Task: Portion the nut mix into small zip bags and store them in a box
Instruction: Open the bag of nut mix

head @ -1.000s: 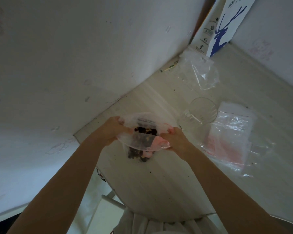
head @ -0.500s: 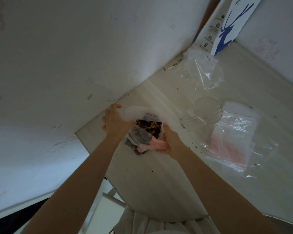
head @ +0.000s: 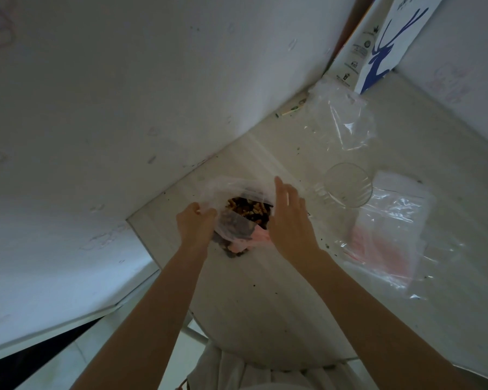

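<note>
Nut mix bag (head: 237,224): mouth open, resting on table (head: 254,302).
Left hand (head: 194,225): pinches bag's left rim.
Right hand (head: 289,222): fingers straight, beside bag.

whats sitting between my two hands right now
The open nut mix bag, seen in the head view. The left hand grips its rim, and the right hand is open beside it.
</note>
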